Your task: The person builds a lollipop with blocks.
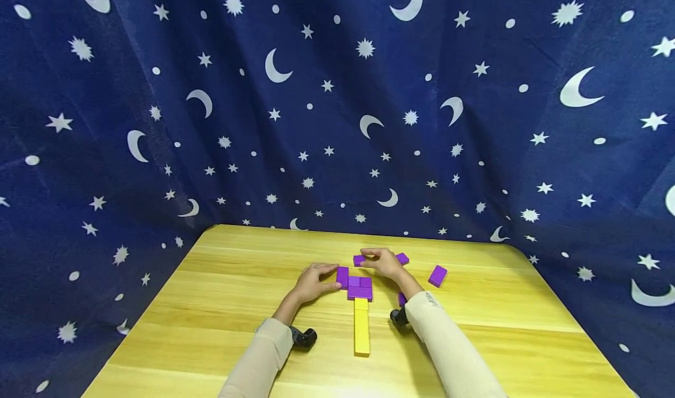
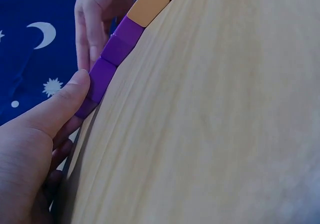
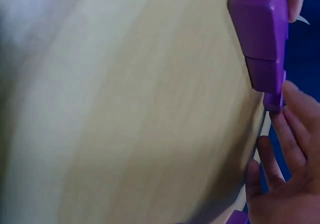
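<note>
In the head view my left hand [image 1: 315, 282] pinches an upright-lying purple block [image 1: 342, 277] between thumb and index finger, at the left of a cluster. The left wrist view shows the thumb [image 2: 79, 78] pressed on its near end. My right hand [image 1: 385, 263] holds a small purple block [image 1: 359, 261] by its ends, just behind the cluster; in the right wrist view the thumb and fingers meet this block [image 3: 273, 102]. The cluster has a wide purple block [image 1: 360, 293] with smaller purple ones [image 1: 365, 282] behind it. A long yellow block [image 1: 361, 330] extends toward me below a short yellow block [image 1: 361, 304].
Loose purple blocks lie to the right: one block [image 1: 402, 258] beyond the right hand, another block [image 1: 437, 275] farther right, and a third block [image 1: 402, 299] partly hidden by the right forearm. The wooden table [image 1: 211, 327] ends at a dark blue star-and-moon curtain [image 1: 337, 122].
</note>
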The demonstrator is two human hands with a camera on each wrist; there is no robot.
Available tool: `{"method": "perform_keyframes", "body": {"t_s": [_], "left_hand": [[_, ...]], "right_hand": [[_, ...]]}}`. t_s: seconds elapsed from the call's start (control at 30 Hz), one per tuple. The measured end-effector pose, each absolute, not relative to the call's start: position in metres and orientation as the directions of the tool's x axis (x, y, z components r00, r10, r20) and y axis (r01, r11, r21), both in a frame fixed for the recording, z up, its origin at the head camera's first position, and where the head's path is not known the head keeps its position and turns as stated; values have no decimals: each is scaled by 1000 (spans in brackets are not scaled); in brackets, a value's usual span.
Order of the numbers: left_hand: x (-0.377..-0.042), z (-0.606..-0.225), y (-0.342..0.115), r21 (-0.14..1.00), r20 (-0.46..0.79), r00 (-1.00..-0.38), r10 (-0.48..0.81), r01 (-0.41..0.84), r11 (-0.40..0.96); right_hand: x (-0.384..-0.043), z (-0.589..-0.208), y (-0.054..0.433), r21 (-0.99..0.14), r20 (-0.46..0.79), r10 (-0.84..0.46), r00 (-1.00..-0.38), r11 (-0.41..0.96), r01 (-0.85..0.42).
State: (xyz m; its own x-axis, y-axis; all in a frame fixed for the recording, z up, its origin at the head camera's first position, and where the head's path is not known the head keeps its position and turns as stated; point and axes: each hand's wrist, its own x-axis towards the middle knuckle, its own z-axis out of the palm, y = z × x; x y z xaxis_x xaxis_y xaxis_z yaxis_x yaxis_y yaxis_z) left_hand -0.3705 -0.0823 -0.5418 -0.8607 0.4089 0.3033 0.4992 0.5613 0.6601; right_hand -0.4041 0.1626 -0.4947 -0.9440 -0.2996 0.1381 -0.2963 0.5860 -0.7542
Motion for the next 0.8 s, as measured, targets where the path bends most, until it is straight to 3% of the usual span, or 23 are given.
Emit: {"method": "perform_keyframes", "body": {"t_s": [0.43,0.8], "left_hand": [[-371,-544,-81,643,329,-852,407,518,564],[-369,-540,-81,656,304,-861,408,500,565]], "right_hand": [[-404,-502,162,-772,124,-292,-948,572,-277],[-392,-501,165,-811,75,-412,-908,505,-297]]}}
